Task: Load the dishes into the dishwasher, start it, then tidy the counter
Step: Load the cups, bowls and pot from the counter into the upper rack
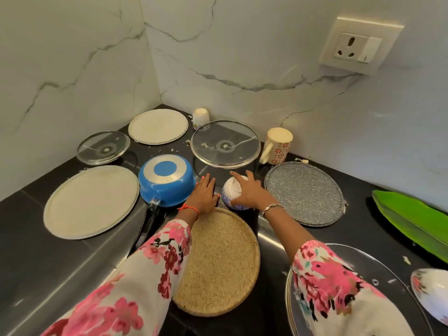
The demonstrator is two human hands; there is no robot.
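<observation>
A small white bowl with a blue pattern (230, 190) lies upside down on the black counter (60, 263), and my right hand (249, 191) is closed over its top and side. My left hand (203, 194) rests flat with fingers apart just left of the bowl, beside an upturned blue saucepan (167, 180) with a black handle. Around them lie two cream plates (91, 201) (158, 126), two glass lids (103, 147) (225, 144), a grey speckled plate (304, 192), a flowered mug (277, 145) and a small cup (201, 117), both mouth down.
A round woven mat (218, 260) lies under my forearms. At the right are a green banana leaf (412, 221), another glass lid (397, 272) and a white bowl (434, 292). Marble walls close the corner; a wall socket (358, 44) is at the upper right. Food scraps dot the counter.
</observation>
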